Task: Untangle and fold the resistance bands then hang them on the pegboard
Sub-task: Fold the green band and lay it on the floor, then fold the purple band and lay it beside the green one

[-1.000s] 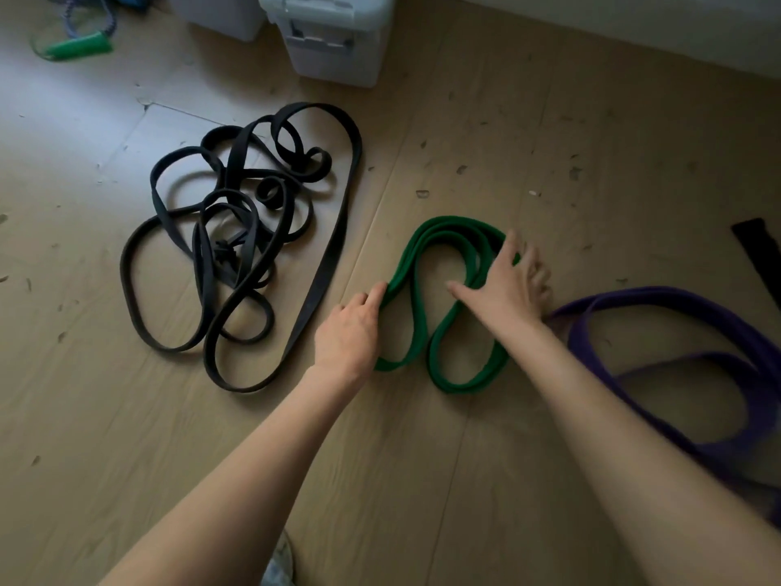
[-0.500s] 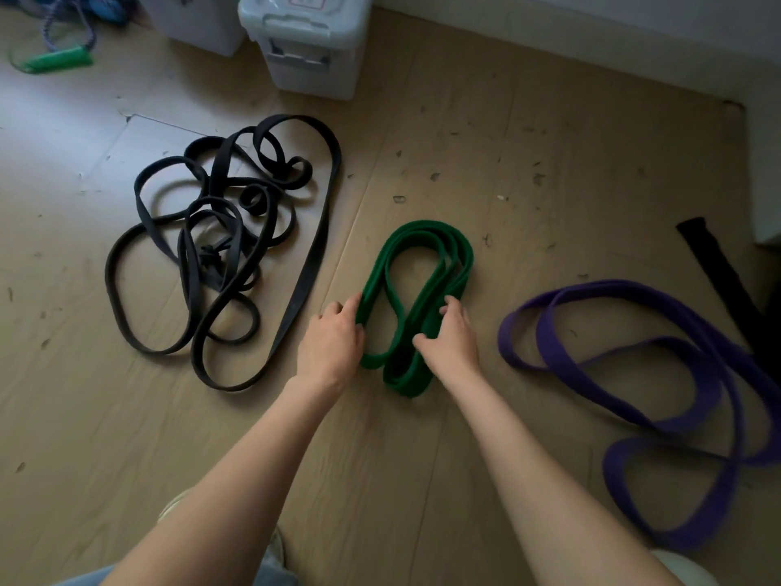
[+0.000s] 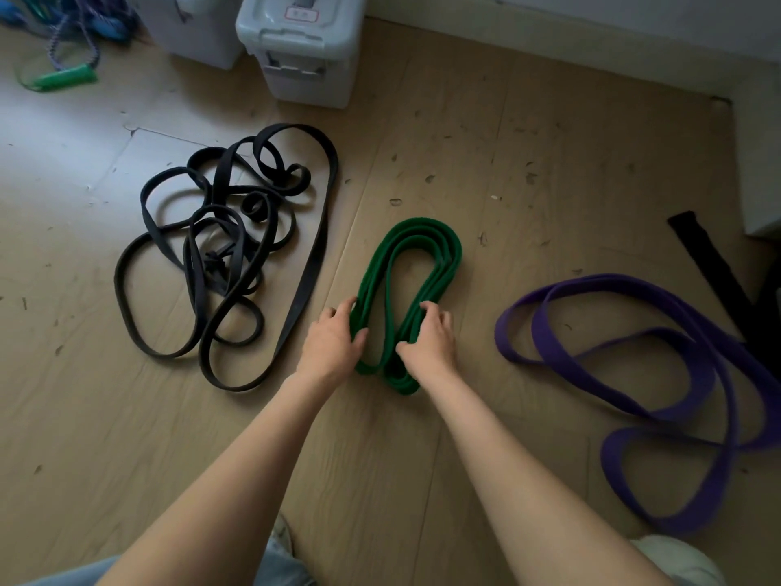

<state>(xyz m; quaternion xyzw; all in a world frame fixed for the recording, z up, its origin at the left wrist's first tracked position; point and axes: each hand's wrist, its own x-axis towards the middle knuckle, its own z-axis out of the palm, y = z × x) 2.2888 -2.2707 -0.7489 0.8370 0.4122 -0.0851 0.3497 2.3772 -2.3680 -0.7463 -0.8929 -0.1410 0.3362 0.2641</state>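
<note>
Scuffed wood floor [image 3: 528, 171], white baseboard [image 3: 549, 40], grey storage bins [image 3: 304, 57]

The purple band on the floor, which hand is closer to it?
The right hand. It grips the green band, and the purple band lies just beyond it to the right. The left hand holds the green band's other side, farther away.

- A single head view looks forward and steeply down at the wooden floor [image 3: 486, 437] from above the person's own arms.
- It faces the wall's skirting along the floor's far edge.
- It sits close: forearms fill the near edge, the left hand [image 3: 331, 346] and right hand [image 3: 429, 342] centre.
</note>
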